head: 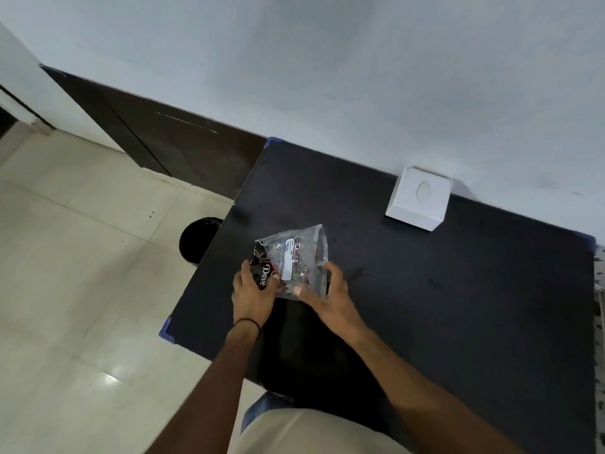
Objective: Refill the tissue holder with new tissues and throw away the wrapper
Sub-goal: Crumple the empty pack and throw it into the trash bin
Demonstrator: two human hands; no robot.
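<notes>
Wrapper sits crumpled at the bench edge, left hand and right hand both closed in a grip on it. Best bunch it tight before dropping it in the dark bin below; the tissue holder stands well apart by the wall.

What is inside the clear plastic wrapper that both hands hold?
The wrapper looks empty and crumpled: the dark table shows through it. The left hand and right hand cover its lower edge, so that part stays unseen.
</notes>
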